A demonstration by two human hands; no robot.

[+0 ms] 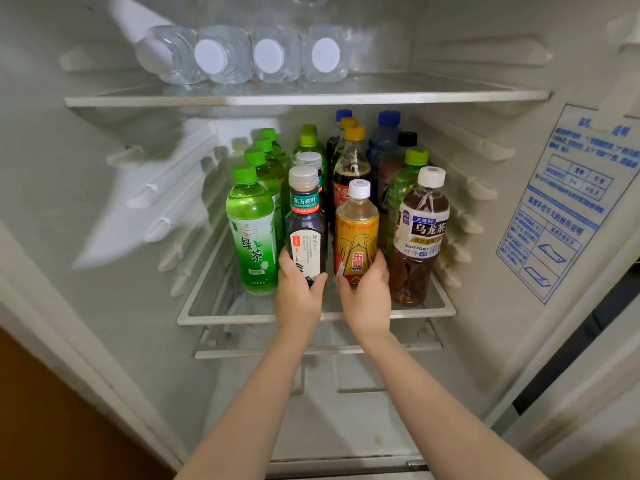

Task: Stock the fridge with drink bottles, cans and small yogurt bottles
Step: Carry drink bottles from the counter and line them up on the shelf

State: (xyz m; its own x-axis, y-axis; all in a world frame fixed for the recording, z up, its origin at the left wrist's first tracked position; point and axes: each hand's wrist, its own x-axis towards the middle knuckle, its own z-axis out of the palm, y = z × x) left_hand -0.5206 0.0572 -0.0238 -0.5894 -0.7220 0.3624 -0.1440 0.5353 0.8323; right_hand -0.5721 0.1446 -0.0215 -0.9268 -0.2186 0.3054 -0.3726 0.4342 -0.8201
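Middle shelf, near row, left to right: green tea bottle, standing free; my left hand, curled round the foot of the dark tea bottle; my right hand, curled round the foot of the yellow energy bottle; oolong bottle, standing free. Both held bottles are upright, long axis vertical, each just beyond its own hand. I judge any seating push runs straight toward the far rows close behind.
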